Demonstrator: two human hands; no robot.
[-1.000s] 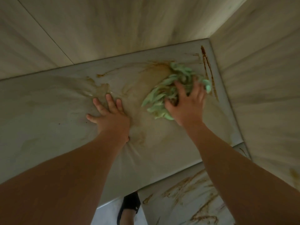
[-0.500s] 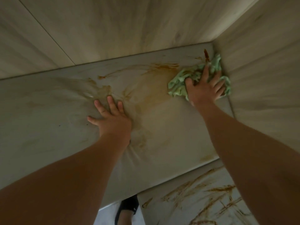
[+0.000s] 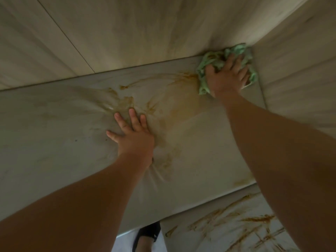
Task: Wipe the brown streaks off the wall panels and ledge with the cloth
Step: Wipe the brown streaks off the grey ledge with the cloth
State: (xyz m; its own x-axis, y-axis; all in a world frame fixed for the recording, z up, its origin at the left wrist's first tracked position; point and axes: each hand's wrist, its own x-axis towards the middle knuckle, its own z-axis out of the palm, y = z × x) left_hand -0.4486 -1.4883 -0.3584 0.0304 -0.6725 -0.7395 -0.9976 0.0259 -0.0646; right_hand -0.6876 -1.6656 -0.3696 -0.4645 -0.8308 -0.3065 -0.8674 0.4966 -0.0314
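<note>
The right hand (image 3: 227,77) clamps its curled fingers and thumb on a crumpled mint-green cloth (image 3: 237,50), pressing it into the far right corner where the ledge meets two walls. The left hand (image 3: 134,137) lies flat, fingers straight and spread, on the smooth pale grey ledge (image 3: 54,135). Between the hands a wide, thin brown smear (image 3: 180,100) clouds the surface. Pale veined wall panels (image 3: 127,33) rise behind. Below the front edge, a lower pale panel (image 3: 214,239) bears thick brown streaks (image 3: 258,219), beside a foot in a black sandal (image 3: 149,232).

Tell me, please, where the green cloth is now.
In the head view, the green cloth is at upper right, gripped by the right hand in the far right corner of the ledge, against the wall panels.
</note>
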